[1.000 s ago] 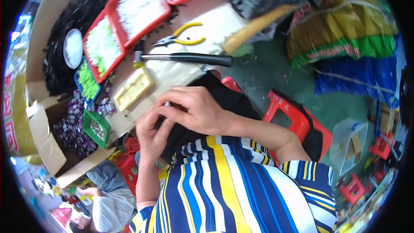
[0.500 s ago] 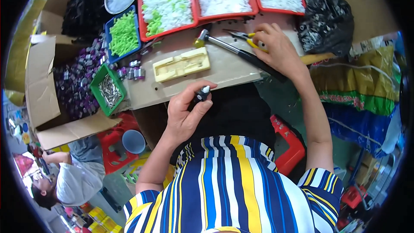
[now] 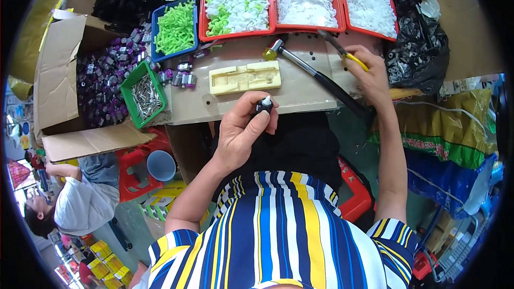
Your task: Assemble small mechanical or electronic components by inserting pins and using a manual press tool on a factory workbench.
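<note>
Looks like a small assembly workshop. Evidence: work surface [image 3: 187, 111] loaded with loose parts sorted by kind. Red trays [image 3: 235, 36] hold white and pale-green plastic pieces, blue tray [image 3: 196, 24] green ones, green tray [image 3: 128, 106] metal pins. Open carton [image 3: 59, 69] full of purple-and-silver parts; black bag [image 3: 436, 69] of dark bits. Hand tools: hammer [image 3: 305, 64], yellow-handled pliers [image 3: 357, 61]. Cream recessed block [image 3: 245, 77] sits mid-surface. Around it: big woven sacks [image 3: 460, 123], plastic stool [image 3: 357, 198], green floor [image 3: 127, 217], stacked yellow boxes [image 3: 104, 257], second person [image 3: 85, 206] seated nearby.
</note>
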Motion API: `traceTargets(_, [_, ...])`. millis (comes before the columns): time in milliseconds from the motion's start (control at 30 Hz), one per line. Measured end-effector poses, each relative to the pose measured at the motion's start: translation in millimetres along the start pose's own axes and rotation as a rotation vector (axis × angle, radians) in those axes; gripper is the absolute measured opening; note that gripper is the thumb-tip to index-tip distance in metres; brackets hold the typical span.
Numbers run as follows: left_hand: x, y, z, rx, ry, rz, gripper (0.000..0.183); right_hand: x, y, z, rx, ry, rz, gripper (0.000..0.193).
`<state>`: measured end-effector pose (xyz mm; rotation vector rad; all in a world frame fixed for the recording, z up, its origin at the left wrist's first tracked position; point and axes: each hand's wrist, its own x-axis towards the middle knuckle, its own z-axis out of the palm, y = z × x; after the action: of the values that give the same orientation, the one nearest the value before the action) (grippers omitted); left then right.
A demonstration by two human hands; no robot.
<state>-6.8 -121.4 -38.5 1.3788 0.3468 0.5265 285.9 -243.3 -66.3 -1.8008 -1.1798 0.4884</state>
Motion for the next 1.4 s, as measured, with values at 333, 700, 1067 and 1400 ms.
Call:
traceTargets(333, [15,-5,11,-0.411,-0.176,-0.077,0.030,-50,-40,48,1.366,-0.285,-0.026,0.054])
traceTargets(700, [2,7,0,-0.051,-0.016,0.031,0.033,-62,-87,46,0.339,-0.230,-0.118,0.024])
traceTargets(1067, [-4,8,-6,-0.020,-0.054,-0.049,0.026,-69,-97,56,-0.236,-0.159,-0.361,0.013])
traceTargets(1400, [0,13,-6,0.400,-0.080,0.107,0.026,-75,-89,52,-0.381,-0.136,-0.455,0.029])
